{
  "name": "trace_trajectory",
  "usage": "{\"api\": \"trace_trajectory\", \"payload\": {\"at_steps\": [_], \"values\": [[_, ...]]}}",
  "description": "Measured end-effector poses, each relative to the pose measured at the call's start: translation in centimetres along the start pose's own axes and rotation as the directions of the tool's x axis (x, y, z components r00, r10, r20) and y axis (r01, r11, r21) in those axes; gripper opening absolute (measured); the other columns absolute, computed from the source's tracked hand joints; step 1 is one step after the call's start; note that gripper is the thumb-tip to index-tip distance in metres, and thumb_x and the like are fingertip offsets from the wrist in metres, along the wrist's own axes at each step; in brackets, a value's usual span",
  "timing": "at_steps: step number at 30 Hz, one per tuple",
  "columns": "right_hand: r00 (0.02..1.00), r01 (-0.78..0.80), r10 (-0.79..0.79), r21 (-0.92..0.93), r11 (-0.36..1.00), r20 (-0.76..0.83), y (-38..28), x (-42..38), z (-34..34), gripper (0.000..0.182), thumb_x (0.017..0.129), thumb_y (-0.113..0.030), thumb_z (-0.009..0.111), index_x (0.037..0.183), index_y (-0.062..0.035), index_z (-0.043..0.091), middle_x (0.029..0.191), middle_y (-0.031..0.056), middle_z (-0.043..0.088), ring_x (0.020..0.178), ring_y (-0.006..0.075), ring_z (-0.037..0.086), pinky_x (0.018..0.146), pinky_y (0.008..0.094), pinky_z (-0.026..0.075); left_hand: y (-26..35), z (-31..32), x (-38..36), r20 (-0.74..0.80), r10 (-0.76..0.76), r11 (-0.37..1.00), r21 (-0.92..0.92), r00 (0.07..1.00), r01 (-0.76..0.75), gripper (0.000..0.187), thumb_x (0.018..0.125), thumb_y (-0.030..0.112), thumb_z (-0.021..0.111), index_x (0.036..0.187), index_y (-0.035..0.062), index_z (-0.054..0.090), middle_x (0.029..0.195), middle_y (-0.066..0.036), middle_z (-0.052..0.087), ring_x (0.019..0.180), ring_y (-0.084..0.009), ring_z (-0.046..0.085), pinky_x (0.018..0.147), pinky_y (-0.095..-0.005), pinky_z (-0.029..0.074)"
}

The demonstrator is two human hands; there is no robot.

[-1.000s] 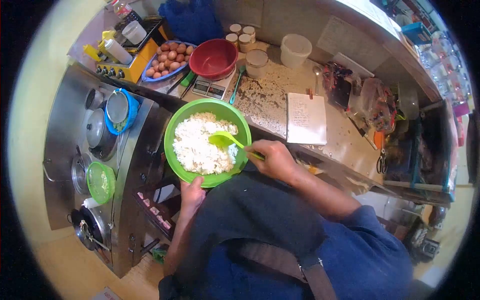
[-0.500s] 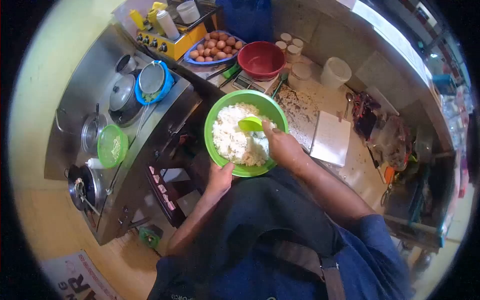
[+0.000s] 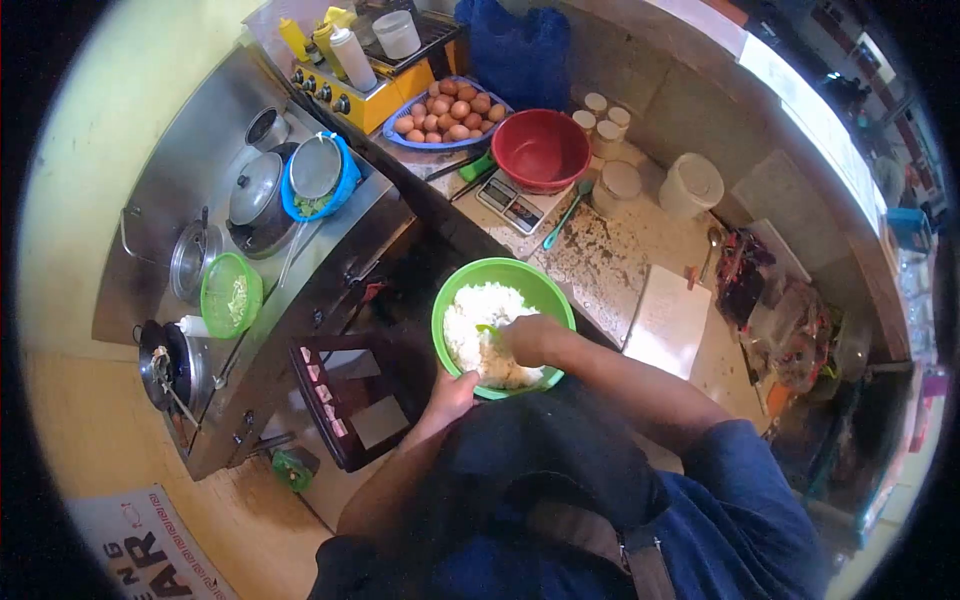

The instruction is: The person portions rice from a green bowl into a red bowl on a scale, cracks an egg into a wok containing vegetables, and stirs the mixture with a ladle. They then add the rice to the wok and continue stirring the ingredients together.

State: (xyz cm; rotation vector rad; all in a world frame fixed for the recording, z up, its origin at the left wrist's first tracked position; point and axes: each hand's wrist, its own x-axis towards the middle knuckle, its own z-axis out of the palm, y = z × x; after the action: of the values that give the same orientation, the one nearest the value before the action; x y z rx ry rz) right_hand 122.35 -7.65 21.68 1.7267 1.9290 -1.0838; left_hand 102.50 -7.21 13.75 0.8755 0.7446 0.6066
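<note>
Navy blue shirt (image 3: pixel 770 500), fabric creased; right sleeve (image 3: pixel 735 450) is short and ends near the elbow, lower right of the frame. Black apron (image 3: pixel 540 450), matte, covers the front, lower centre. Brown strap (image 3: pixel 654 572), flat and wide, with small metal fittings, lies at bottom centre-right. Left hand (image 3: pixel 452 394) and right hand (image 3: pixel 530 340): bare, as are both forearms.
</note>
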Motion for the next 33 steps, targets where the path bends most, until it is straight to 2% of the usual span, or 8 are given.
{"api": "trace_trajectory", "payload": {"at_steps": [4,7,13,18,24,25,28,33], "values": [[0.953,0.090,-0.030,0.184,0.979,-0.303,-1.2,-2.9,-2.6,0.063,0.081,-0.028,0.060,0.140,-0.0214,0.037,0.116,0.0237,0.055,0.100,0.0416,0.059,0.083,0.0454,0.049,4.2,3.6,0.4,-0.007,-0.150,0.985,-0.087,0.989,0.148,0.059,0.078,-0.010,0.041,0.135,0.0024,0.030,0.125,-0.018,0.049,0.107,-0.0316,0.057,0.087,-0.0431,0.053],[0.919,0.302,-0.257,0.114,0.946,-0.300,0.6,-2.6,-3.2,0.085,0.076,-0.042,0.065,0.146,-0.0289,0.019,0.118,0.0298,0.051,0.103,0.0456,0.056,0.087,0.0468,0.047,5.2,4.3,1.8,0.014,-0.180,0.982,-0.057,0.984,0.180,0.056,0.080,-0.008,0.042,0.134,0.0049,0.035,0.122,-0.017,0.052,0.104,-0.0314,0.060,0.083,-0.0440,0.055],[0.790,0.602,-0.498,0.295,0.742,-0.357,5.7,2.0,-5.6,0.079,0.074,-0.039,0.072,0.141,-0.0190,0.035,0.108,0.0216,0.061,0.100,0.0312,0.060,0.089,0.0376,0.045,8.2,6.4,4.2,-0.080,-0.224,0.975,-0.022,0.971,0.223,0.049,0.082,-0.005,0.045,0.130,0.0035,0.039,0.114,-0.016,0.056,0.094,-0.0296,0.064,0.069,-0.0431,0.060],[0.840,0.541,-0.384,0.561,0.627,-0.382,8.0,-0.5,-12.2,0.076,0.080,-0.028,0.072,0.141,-0.0071,0.031,0.118,0.0110,0.059,0.103,0.0188,0.056,0.091,0.0317,0.044,13.1,8.1,6.9,-0.015,-0.104,0.994,-0.022,0.994,0.104,0.052,0.082,-0.004,0.047,0.132,0.0050,0.036,0.113,-0.016,0.056,0.092,-0.0285,0.065,0.068,-0.0414,0.061],[0.749,0.637,-0.411,0.393,0.663,-0.520,12.0,-0.2,-19.9,0.078,0.080,-0.036,0.071,0.140,-0.0053,0.032,0.128,0.0172,0.052,0.118,0.0255,0.049,0.101,0.0351,0.038,18.5,10.6,11.7,-0.045,0.035,0.999,0.021,0.998,-0.035,0.056,0.081,-0.005,0.047,0.134,0.0058,0.034,0.119,-0.015,0.055,0.096,-0.0281,0.064,0.070,-0.0418,0.060],[0.707,0.650,-0.407,0.306,0.695,-0.578,12.6,-0.2,-20.8,0.073,0.081,-0.034,0.071,0.139,-0.0090,0.035,0.126,0.0140,0.054,0.112,0.0220,0.052,0.093,0.0342,0.043,19.3,11.1,12.5,-0.039,0.051,0.998,0.032,0.998,-0.050,0.056,0.080,-0.005,0.046,0.134,0.0060,0.034,0.119,-0.015,0.054,0.097,-0.0283,0.064,0.071,-0.0420,0.060],[0.878,0.473,-0.267,0.637,0.609,-0.396,13.4,-2.3,-24.8,0.070,0.081,-0.030,0.071,0.139,-0.0116,0.035,0.119,0.0094,0.057,0.103,0.0168,0.055,0.082,0.0306,0.047,20.5,11.1,15.4,-0.066,0.081,0.996,0.029,0.995,-0.079,0.056,0.079,-0.006,0.045,0.134,0.0061,0.035,0.119,-0.015,0.054,0.096,-0.0293,0.064,0.072,-0.0441,0.059],[0.754,0.618,-0.270,0.507,0.601,-0.599,18.6,-1.5,-27.6,0.062,0.085,-0.015,0.065,0.138,-0.0107,0.034,0.118,0.0062,0.055,0.091,0.0102,0.056,0.071,0.0251,0.047,20.8,8.3,18.7,-0.111,0.111,0.994,0.024,0.988,-0.109,0.054,0.077,-0.005,0.046,0.130,0.0031,0.039,0.117,-0.015,0.056,0.098,-0.0305,0.062,0.076,-0.0475,0.057]]}}
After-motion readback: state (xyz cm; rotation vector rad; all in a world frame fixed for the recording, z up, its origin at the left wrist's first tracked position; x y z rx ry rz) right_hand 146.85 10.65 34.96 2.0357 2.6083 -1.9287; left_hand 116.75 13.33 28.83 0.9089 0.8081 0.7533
